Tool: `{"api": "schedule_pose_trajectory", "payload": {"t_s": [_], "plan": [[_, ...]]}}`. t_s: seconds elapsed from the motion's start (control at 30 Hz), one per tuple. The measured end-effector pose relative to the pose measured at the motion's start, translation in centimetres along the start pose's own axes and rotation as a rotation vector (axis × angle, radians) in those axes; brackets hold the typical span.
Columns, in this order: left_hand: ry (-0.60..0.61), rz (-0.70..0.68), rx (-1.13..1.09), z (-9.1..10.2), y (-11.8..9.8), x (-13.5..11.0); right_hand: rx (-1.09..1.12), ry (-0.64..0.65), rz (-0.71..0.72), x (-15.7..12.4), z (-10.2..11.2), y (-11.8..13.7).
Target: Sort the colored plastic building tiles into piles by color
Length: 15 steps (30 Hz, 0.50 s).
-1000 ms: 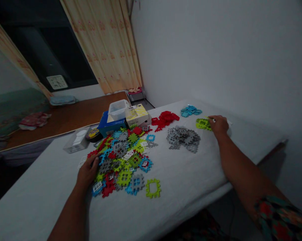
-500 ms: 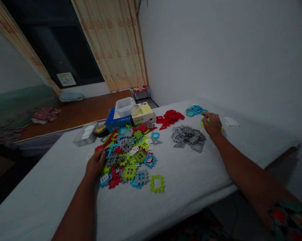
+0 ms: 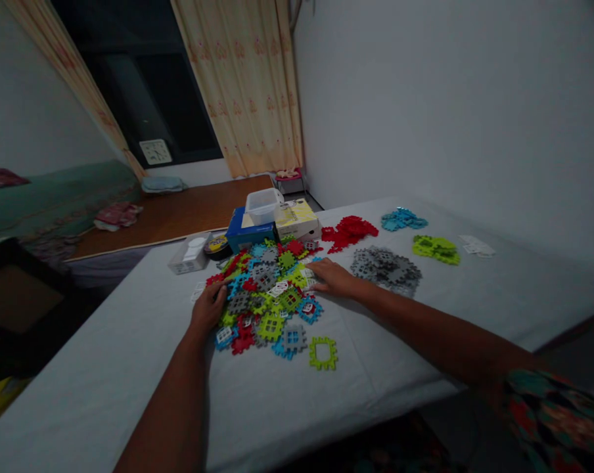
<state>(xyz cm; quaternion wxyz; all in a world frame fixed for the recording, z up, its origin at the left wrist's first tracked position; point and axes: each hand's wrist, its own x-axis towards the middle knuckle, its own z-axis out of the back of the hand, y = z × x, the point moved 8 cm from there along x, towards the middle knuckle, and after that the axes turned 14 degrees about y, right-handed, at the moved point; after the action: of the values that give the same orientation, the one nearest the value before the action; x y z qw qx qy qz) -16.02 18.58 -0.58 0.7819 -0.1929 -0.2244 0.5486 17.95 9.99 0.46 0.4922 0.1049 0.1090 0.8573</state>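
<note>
A mixed heap of flat plastic interlocking building tiles in red, blue, lime, grey and white lies on the table. My left hand rests against the heap's left edge, its thumb apart from the fingers and nothing visibly gripped. On the opposite side, my right hand reaches into the heap with fingers and thumb spread; its fingertips are close to white and blue tiles. A square lime tile frame lies alone at the near right of the heap.
Sorted piles lie to the right: red tiles, blue tiles, grey tiles, lime tiles and white pieces. Behind the heap stand a blue box, a yellow-white box and clear tubs.
My right hand has come left from the lime pile to the mixed heap, leaving the lime tiles there. My left hand stays at the heap's left edge. The view has turned slightly left.
</note>
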Motion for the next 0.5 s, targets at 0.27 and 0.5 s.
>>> {"api": "schedule_pose_trajectory", "payload": {"t_s": [0.27,0.5], "plan": [[0.0,0.012,0.01,-0.1,0.5,0.2,0.138,-0.031,0.016,0.4,-1.3,-1.7],[0.023,0.023,0.031,-0.1,0.1,0.1,0.215,-0.109,-0.025,-1.0,-0.3,-2.5]]}}
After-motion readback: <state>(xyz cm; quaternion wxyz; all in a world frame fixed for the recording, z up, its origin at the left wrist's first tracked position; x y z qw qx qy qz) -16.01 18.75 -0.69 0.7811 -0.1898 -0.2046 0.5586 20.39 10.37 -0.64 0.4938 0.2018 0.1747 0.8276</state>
